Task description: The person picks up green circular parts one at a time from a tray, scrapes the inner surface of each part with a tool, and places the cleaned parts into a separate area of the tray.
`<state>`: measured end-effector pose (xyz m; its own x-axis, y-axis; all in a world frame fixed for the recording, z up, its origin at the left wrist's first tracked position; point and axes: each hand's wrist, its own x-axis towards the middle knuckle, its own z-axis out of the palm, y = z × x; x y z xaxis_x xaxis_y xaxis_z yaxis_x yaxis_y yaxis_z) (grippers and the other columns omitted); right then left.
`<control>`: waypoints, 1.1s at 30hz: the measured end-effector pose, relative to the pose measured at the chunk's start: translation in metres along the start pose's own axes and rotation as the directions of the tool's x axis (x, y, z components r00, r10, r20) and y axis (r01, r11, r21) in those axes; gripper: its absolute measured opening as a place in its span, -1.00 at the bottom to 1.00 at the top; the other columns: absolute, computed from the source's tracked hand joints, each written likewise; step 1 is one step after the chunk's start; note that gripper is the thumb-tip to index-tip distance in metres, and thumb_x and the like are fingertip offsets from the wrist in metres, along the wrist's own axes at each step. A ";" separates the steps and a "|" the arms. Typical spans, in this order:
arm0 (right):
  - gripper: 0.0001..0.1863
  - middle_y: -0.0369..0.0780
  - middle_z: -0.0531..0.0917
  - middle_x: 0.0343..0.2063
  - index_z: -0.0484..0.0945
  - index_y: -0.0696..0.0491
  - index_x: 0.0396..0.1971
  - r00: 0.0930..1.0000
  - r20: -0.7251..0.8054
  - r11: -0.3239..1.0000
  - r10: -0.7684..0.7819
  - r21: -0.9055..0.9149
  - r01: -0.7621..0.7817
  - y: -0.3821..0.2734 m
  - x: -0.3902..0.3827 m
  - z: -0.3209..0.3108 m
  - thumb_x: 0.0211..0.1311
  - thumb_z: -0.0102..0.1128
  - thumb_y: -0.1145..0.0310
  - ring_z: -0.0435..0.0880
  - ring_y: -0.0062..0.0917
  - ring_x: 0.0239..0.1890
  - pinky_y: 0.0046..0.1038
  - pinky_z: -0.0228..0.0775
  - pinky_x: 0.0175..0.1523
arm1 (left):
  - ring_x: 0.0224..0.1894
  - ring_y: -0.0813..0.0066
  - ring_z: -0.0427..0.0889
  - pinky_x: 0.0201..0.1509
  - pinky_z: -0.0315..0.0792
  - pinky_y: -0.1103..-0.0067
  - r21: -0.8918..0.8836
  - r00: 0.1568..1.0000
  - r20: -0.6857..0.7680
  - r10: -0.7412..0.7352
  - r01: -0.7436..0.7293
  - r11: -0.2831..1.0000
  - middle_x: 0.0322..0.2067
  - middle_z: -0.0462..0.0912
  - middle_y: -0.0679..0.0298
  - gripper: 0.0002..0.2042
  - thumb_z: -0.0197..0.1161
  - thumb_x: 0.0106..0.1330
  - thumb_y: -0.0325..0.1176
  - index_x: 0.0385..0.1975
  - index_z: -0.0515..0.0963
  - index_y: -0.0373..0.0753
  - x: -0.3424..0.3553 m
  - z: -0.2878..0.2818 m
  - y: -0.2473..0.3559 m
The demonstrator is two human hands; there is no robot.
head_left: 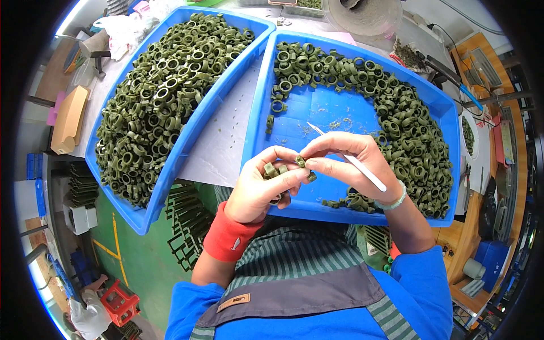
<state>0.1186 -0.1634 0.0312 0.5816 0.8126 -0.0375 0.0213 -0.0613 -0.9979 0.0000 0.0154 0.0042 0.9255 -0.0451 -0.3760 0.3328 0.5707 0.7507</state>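
My left hand (249, 190) is closed around several dark green ring-shaped parts. One small green ring part (300, 161) stands up at its fingertips, with the fingertips of my right hand (362, 161) touching it. A slim knife with a white handle (362, 171) lies across my right hand, its thin pointed end sticking out to the upper left past the fingers. Both hands are above the near side of a blue tray (328, 110). Green rings (402, 122) lie along that tray's far and right sides, and thin scraps (337, 124) are scattered on its floor.
Another blue tray (195, 122), heaped with green rings (164, 85), stands tilted at the left. A round grey basin (368, 17) is behind the right tray. At the far right lies a tool with a blue handle (470, 96). A red stool (120, 303) stands on the green floor.
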 end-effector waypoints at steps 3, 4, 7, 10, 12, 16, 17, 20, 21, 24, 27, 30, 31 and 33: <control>-0.86 -0.27 0.72 -0.32 0.70 0.16 -0.21 1.000 0.005 0.999 0.013 -0.033 -0.013 -0.002 0.000 -0.001 0.25 0.31 0.49 0.65 -0.66 -0.22 -0.59 0.48 -0.07 | -0.44 0.68 0.57 -0.57 0.37 0.73 0.003 1.000 0.013 -0.016 0.016 1.000 -0.34 0.68 0.22 -0.73 0.36 0.28 -0.41 -0.07 0.48 -0.25 0.000 -0.001 0.000; -0.86 -0.27 0.72 -0.33 0.70 0.16 -0.22 1.000 0.008 0.998 0.006 -0.060 -0.005 -0.002 0.000 -0.002 0.25 0.31 0.49 0.65 -0.66 -0.23 -0.60 0.48 -0.07 | -0.44 0.67 0.57 -0.56 0.37 0.73 0.010 1.000 0.021 -0.022 0.022 1.000 -0.34 0.68 0.22 -0.73 0.36 0.28 -0.41 -0.08 0.48 -0.25 0.000 -0.001 0.000; -0.87 -0.27 0.72 -0.35 0.70 0.19 -0.24 1.000 0.007 0.998 0.025 -0.059 -0.024 -0.001 0.000 -0.003 0.24 0.31 0.51 0.64 -0.68 -0.25 -0.62 0.47 -0.12 | -0.43 0.67 0.58 -0.56 0.37 0.73 0.028 0.999 0.033 -0.037 0.036 0.999 -0.33 0.69 0.23 -0.73 0.36 0.28 -0.40 -0.08 0.48 -0.25 0.000 -0.001 0.001; -0.87 -0.28 0.71 -0.36 0.69 0.20 -0.24 0.997 0.017 0.997 0.077 -0.009 -0.077 -0.001 0.001 -0.004 0.25 0.31 0.51 0.63 -0.70 -0.26 -0.63 0.47 -0.14 | -0.43 0.67 0.58 -0.56 0.37 0.73 0.034 0.998 0.039 -0.044 0.043 0.998 -0.33 0.69 0.23 -0.73 0.36 0.28 -0.40 -0.08 0.48 -0.25 0.000 -0.001 0.001; -0.87 -0.30 0.70 -0.35 0.69 0.17 -0.23 0.994 0.030 0.995 0.103 0.010 -0.104 -0.001 0.001 -0.004 0.26 0.31 0.47 0.62 -0.71 -0.24 -0.62 0.47 -0.11 | -0.43 0.67 0.58 -0.56 0.37 0.73 0.028 0.998 0.040 -0.043 0.041 0.999 -0.33 0.69 0.23 -0.73 0.36 0.28 -0.40 -0.08 0.48 -0.25 0.000 0.000 0.001; -0.86 -0.30 0.70 -0.33 0.68 0.17 -0.20 0.996 0.034 0.996 0.078 0.040 -0.079 0.000 0.000 -0.002 0.28 0.29 0.47 0.62 -0.70 -0.24 -0.62 0.48 -0.11 | -0.43 0.67 0.58 -0.56 0.37 0.73 0.017 0.999 0.038 -0.037 0.037 0.999 -0.34 0.69 0.25 -0.73 0.36 0.28 -0.40 -0.08 0.48 -0.25 0.000 0.000 0.001; -0.86 -0.29 0.70 -0.32 0.67 0.17 -0.19 0.998 0.044 0.998 0.046 0.048 -0.048 0.000 0.000 -0.002 0.29 0.28 0.48 0.63 -0.69 -0.23 -0.61 0.48 -0.10 | -0.43 0.67 0.58 -0.57 0.37 0.73 0.014 0.998 0.040 -0.037 0.037 0.999 -0.34 0.69 0.25 -0.73 0.36 0.29 -0.40 -0.09 0.49 -0.25 0.000 0.000 0.000; -0.86 -0.28 0.70 -0.33 0.67 0.18 -0.20 0.998 0.058 1.000 -0.004 -0.016 0.005 0.001 0.001 -0.003 0.28 0.28 0.49 0.63 -0.68 -0.23 -0.60 0.48 -0.09 | -0.43 0.67 0.58 -0.57 0.37 0.73 0.022 0.998 0.047 -0.030 0.029 0.999 -0.34 0.69 0.25 -0.74 0.36 0.29 -0.40 -0.09 0.49 -0.25 0.001 -0.001 0.000; -0.86 -0.28 0.70 -0.33 0.67 0.18 -0.20 0.998 0.058 1.000 -0.004 -0.017 0.005 0.000 0.000 -0.004 0.28 0.28 0.49 0.63 -0.68 -0.23 -0.60 0.48 -0.09 | -0.43 0.67 0.58 -0.57 0.37 0.73 0.021 0.998 0.048 -0.030 0.029 0.999 -0.34 0.69 0.25 -0.74 0.36 0.29 -0.40 -0.09 0.49 -0.25 0.001 -0.001 0.000; -0.85 -0.26 0.71 -0.32 0.67 0.19 -0.19 0.997 0.066 0.990 -0.031 -0.137 0.040 -0.004 0.000 -0.006 0.27 0.28 0.50 0.64 -0.67 -0.23 -0.59 0.48 -0.08 | -0.43 0.67 0.58 -0.57 0.37 0.72 0.039 0.998 0.046 -0.046 0.044 0.998 -0.34 0.69 0.25 -0.74 0.35 0.29 -0.39 -0.09 0.49 -0.26 0.001 -0.001 0.001; -0.85 -0.26 0.71 -0.32 0.67 0.19 -0.20 0.999 0.046 0.994 0.000 -0.111 0.005 -0.003 -0.001 -0.005 0.26 0.28 0.51 0.63 -0.67 -0.23 -0.59 0.47 -0.07 | -0.43 0.67 0.58 -0.57 0.37 0.72 0.042 0.998 0.048 -0.043 0.041 0.998 -0.35 0.68 0.25 -0.74 0.36 0.29 -0.39 -0.08 0.49 -0.26 0.001 -0.001 0.001; -0.85 -0.26 0.71 -0.33 0.68 0.19 -0.20 0.998 0.056 0.994 -0.043 -0.094 0.048 -0.003 -0.001 -0.004 0.26 0.28 0.51 0.63 -0.67 -0.22 -0.59 0.47 -0.07 | -0.43 0.67 0.58 -0.58 0.37 0.72 0.033 0.997 0.058 -0.042 0.040 0.999 -0.37 0.68 0.26 -0.74 0.36 0.30 -0.38 -0.09 0.49 -0.26 0.001 -0.001 0.001; -0.85 -0.25 0.71 -0.32 0.68 0.19 -0.20 0.998 0.056 0.995 -0.032 -0.097 0.038 -0.004 -0.002 -0.004 0.26 0.28 0.51 0.63 -0.67 -0.22 -0.59 0.47 -0.06 | -0.43 0.67 0.59 -0.58 0.37 0.72 0.041 0.998 0.049 -0.041 0.039 0.998 -0.37 0.68 0.26 -0.74 0.36 0.30 -0.39 -0.09 0.49 -0.26 0.001 0.000 0.001; -0.85 -0.25 0.71 -0.32 0.68 0.19 -0.20 0.998 0.058 0.995 -0.021 -0.099 0.027 -0.004 -0.002 -0.005 0.26 0.29 0.50 0.63 -0.67 -0.21 -0.59 0.47 -0.05 | -0.43 0.67 0.59 -0.58 0.38 0.72 0.049 0.998 0.039 -0.039 0.037 0.998 -0.37 0.68 0.26 -0.75 0.36 0.29 -0.39 -0.09 0.50 -0.26 0.001 0.001 0.000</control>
<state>0.1212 -0.1671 0.0358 0.5330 0.8459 -0.0192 0.1177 -0.0966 -0.9883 0.0008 0.0145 0.0040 0.9183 -0.0996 -0.3832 0.3753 0.5276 0.7621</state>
